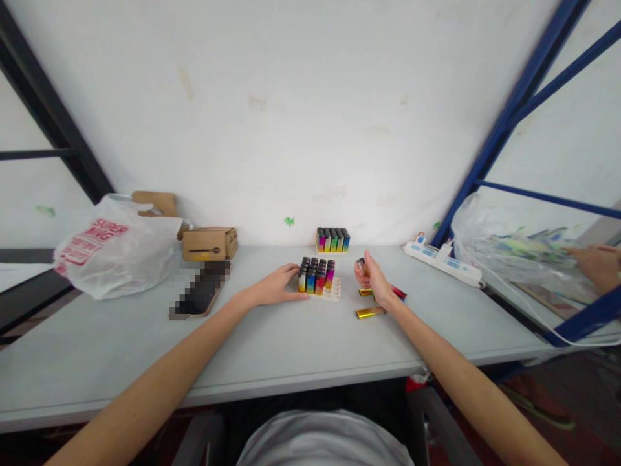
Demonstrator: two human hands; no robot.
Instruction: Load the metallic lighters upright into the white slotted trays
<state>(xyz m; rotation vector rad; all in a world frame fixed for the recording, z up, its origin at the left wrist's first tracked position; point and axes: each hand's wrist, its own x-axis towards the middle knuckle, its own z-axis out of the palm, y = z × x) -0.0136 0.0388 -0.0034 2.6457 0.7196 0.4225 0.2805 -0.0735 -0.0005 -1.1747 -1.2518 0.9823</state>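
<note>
Loose lighters [371, 312] lie right of the tray [334, 293].

Left hand [276, 288]: bare, fingers and wrist uncovered.
Right hand [372, 278]: bare in the same way.
Forearms [160, 382]: slender, uncovered along all of their visible length.
Shirt [323, 440]: plain pale fabric, white to light grey, with soft folds, showing only as a rounded patch at the bottom edge.
</note>
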